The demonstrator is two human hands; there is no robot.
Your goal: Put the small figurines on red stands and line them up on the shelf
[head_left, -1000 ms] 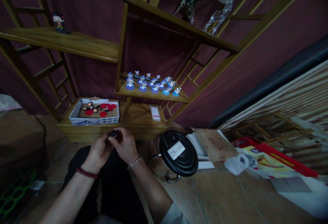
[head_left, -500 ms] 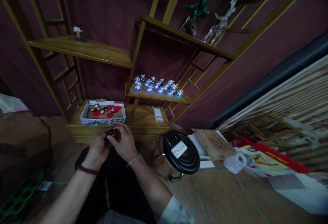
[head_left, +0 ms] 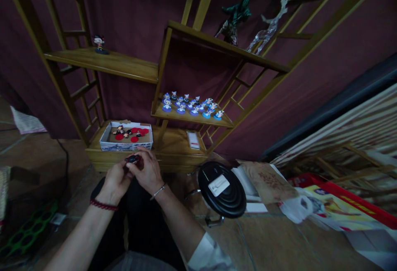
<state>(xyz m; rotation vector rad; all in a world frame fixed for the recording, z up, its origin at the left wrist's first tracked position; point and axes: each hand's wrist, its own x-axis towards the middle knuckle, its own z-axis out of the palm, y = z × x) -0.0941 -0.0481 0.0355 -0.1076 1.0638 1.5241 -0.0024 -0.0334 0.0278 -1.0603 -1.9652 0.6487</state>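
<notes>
Both my hands meet above my lap around a small dark figurine, whose lower part is hidden by fingers. My left hand, with a red bead bracelet at the wrist, grips it from the left. My right hand, wearing a silver bangle, closes on it from the right. Just beyond them, an open cardboard box holds several small figurines and red discs. One dark-based figurine stands upright on the upper left shelf.
Several blue and purple figurines stand in rows on the middle shelf. Above are a green statuette and a clear deer. A black round stool bearing a white card stands right; a red-edged box lies farther right.
The view has shifted slightly. Both hands stay together on the figurine, with only a small shift of the fingers. The box and shelf figurines stay in place.
</notes>
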